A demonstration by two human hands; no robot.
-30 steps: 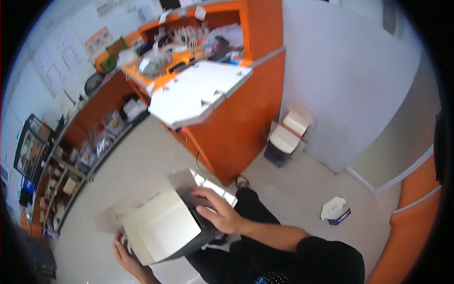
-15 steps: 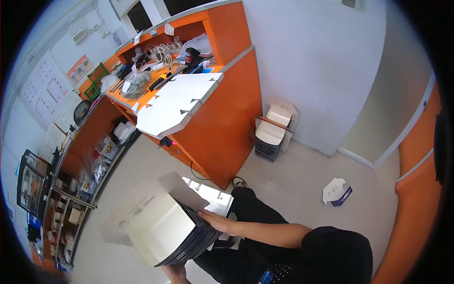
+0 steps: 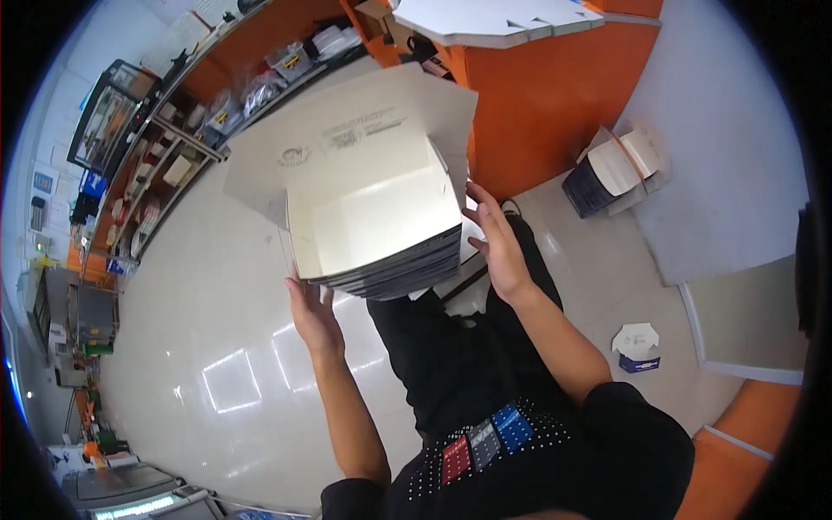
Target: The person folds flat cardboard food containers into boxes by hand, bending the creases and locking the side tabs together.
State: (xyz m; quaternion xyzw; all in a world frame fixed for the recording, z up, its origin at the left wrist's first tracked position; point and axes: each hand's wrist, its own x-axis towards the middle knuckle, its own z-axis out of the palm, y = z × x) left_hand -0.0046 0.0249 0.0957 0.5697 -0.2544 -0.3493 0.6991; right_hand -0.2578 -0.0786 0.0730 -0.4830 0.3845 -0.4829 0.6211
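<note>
A stack of nested open boxes [image 3: 381, 217], pale inside and dark outside, is in front of me, its printed flap pointing away. My left hand [image 3: 314, 316] touches the stack's lower left corner, fingers apart and partly behind the box. On the right side, my right hand [image 3: 498, 238] has its fingers spread beside the stack, close to its edge. Whether those fingertips touch the boxes is hard to tell. Below the stack are my dark-clothed legs and part of a white surface.
An orange counter [image 3: 546, 104] with a white board [image 3: 494, 19] stands ahead. Another box stack [image 3: 615, 169] leans by the wall at right. A single small box [image 3: 638, 348] lies on the floor. Shelves [image 3: 186, 143] with bags and boxes run along the left.
The view has swung left and down. My left hand, earlier mostly under the stack, now shows at its left corner. My right hand has its fingers more spread, and the stack appears higher in view.
</note>
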